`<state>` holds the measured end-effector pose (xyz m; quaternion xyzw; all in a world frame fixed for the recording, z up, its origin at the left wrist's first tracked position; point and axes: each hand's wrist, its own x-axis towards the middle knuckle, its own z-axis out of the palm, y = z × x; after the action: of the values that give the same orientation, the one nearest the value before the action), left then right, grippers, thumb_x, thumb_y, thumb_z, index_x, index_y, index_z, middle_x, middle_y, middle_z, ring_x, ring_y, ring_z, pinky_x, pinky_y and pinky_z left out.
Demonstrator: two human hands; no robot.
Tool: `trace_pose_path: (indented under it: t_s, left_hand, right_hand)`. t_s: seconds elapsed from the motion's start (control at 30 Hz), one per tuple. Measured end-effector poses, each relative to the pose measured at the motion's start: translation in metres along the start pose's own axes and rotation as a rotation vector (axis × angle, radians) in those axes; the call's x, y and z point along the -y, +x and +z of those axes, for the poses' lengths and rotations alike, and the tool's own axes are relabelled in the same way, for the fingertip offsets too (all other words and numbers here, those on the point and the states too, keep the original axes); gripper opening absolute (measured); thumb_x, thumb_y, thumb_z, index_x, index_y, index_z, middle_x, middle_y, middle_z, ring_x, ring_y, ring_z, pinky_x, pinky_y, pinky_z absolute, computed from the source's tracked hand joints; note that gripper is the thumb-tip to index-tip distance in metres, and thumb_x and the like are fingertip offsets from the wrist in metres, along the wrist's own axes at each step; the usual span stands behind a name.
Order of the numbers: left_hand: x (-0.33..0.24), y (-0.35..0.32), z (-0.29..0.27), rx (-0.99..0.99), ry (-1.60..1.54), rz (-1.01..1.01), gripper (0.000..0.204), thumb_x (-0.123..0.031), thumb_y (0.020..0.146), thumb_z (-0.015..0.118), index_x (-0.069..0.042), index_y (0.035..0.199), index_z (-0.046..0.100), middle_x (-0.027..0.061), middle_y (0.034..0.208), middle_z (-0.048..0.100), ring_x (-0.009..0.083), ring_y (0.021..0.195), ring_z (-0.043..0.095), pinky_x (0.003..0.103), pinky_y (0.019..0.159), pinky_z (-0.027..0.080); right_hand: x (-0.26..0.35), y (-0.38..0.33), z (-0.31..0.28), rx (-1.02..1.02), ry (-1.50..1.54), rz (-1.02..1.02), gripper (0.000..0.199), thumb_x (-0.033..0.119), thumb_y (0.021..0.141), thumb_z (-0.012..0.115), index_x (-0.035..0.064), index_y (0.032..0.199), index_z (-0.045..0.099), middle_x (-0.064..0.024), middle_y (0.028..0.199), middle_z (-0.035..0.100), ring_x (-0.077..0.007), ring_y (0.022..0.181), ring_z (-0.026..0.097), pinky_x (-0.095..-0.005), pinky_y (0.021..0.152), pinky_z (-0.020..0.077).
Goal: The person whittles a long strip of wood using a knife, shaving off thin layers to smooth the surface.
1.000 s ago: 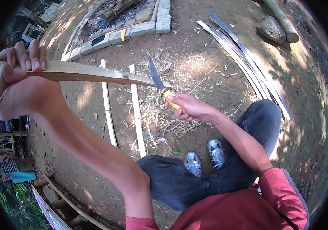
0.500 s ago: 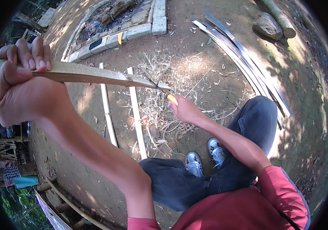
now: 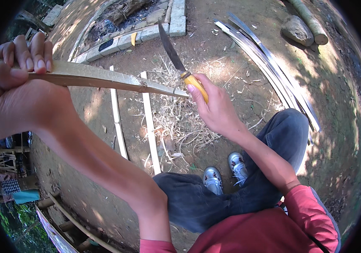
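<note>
Head view: bare ground [image 3: 201, 46] fills the dial, dappled with sun.
Border: pale stones [image 3: 151, 32] edge a pit at 11 o'clock.
Bundle: long strips [image 3: 278, 76] lie together at 2 o'clock, well apart from both hands.
Knee: the right knee [image 3: 288, 130] is bent at 3 o'clock; a stroke running off the slat's tip could swing toward it if the wrist turned.
Slat: held up at 10 o'clock, the slat [image 3: 100, 75] reaches from the rim almost to the centre, tapering; gripped near one end with no prop visible at the other, it could twist or dip under a hard push.
Pair: two strips [image 3: 117, 114] [image 3: 151, 126] lie on the ground at 9 o'clock.
Shavings: curled shavings [image 3: 184, 126] litter the centre.
Knife: its blade points to 11 o'clock, apart from the slat; the knife [image 3: 196, 86] could skid if tilted too flat.
Left hand: the left hand [image 3: 24, 95], near 9 o'clock, is clamped on the slat.
Right hand: the right hand [image 3: 218, 105], near 2 o'clock, is clamped on the yellow handle; its thumb sits close by the slat's tip, contact unclear, so a slip might jab it.
Knot: a ridge [image 3: 143, 85] midway along the slat could snag the edge and make it jump.
</note>
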<state>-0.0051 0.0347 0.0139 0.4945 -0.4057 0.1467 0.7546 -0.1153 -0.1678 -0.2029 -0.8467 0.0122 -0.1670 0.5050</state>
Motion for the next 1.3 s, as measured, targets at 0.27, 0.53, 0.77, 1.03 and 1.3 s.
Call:
trace_pose_path:
  t_s: [0.27, 0.53, 0.77, 1.03, 1.3]
  left_hand:
    - [0.007, -0.007, 0.044, -0.076, 0.184, 0.009, 0.029, -0.008, 0.044, 0.042, -0.006, 0.072, 0.035, 0.0082, 0.060, 0.030, 0.0177, 0.053, 0.030, 0.026, 0.047, 0.029]
    - [0.010, -0.002, 0.027, -0.039, 0.156, 0.000, 0.029, -0.009, 0.046, 0.046, -0.008, 0.073, 0.035, 0.0061, 0.061, 0.030, 0.0172, 0.055, 0.032, 0.025, 0.052, 0.033]
    - [0.015, 0.005, 0.022, -0.071, 0.105, -0.071, 0.028, -0.008, 0.045, 0.046, -0.009, 0.070, 0.033, 0.0062, 0.061, 0.031, 0.0171, 0.055, 0.033, 0.026, 0.052, 0.034]
    - [0.004, 0.002, 0.013, -0.104, 0.061, -0.036, 0.027, -0.005, 0.046, 0.043, -0.005, 0.072, 0.036, 0.0088, 0.060, 0.030, 0.0172, 0.052, 0.028, 0.027, 0.048, 0.028]
    - [0.003, 0.000, 0.019, -0.089, 0.045, -0.052, 0.025, -0.004, 0.047, 0.044, -0.005, 0.071, 0.037, 0.0092, 0.059, 0.032, 0.0166, 0.050, 0.030, 0.027, 0.047, 0.029]
  right_hand:
    - [-0.119, -0.031, 0.057, 0.332, -0.379, 0.164, 0.026, 0.008, 0.095, 0.050, -0.0129, 0.111, 0.051, -0.0218, 0.062, 0.061, -0.0374, 0.056, 0.064, -0.0463, 0.052, 0.0509]
    - [-0.015, -0.007, -0.001, -0.094, -0.026, 0.046, 0.027, 0.015, 0.100, 0.050, -0.0050, 0.118, 0.050, -0.0232, 0.066, 0.062, -0.0388, 0.058, 0.065, -0.0472, 0.053, 0.0468]
    - [-0.078, -0.042, 0.049, 0.245, -0.322, 0.161, 0.035, 0.014, 0.099, 0.053, -0.0006, 0.130, 0.047, -0.0172, 0.067, 0.064, -0.0321, 0.057, 0.065, -0.0445, 0.053, 0.0500]
    - [-0.007, 0.000, 0.018, -0.096, 0.012, -0.088, 0.031, 0.011, 0.097, 0.054, -0.0011, 0.125, 0.050, -0.0212, 0.068, 0.064, -0.0366, 0.057, 0.065, -0.0466, 0.052, 0.0495]
    - [-0.066, -0.020, 0.034, 0.311, -0.229, 0.159, 0.027, 0.010, 0.096, 0.054, -0.0020, 0.120, 0.053, -0.0231, 0.070, 0.064, -0.0380, 0.062, 0.067, -0.0482, 0.055, 0.0510]
